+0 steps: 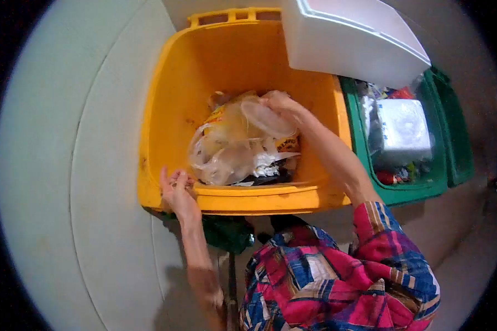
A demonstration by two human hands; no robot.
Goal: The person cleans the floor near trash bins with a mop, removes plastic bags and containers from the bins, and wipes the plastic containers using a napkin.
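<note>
My right hand [280, 103] reaches into a large yellow bin [243, 199]. Its fingers are closed on the edge of a translucent round plastic lid [268, 118], held tilted above the rubbish. Below and left of the lid lies a crumpled clear plastic bag [226, 160]. White scraps [266, 164] and black plastic lie beside the bag. My left hand [178, 187] is at the bin's front left corner, close to the rim. Its thumb stands apart from the loosely curled fingers, and I make out nothing held there.
A white foam box [353, 47] rests across the back right of the yellow bin and a green bin [411, 190]. Inside the green bin lies a white plastic-wrapped block [404, 129] among mixed waste. A dark green bag [226, 231] is below the yellow bin's front. A pale wall [110, 138] stands left.
</note>
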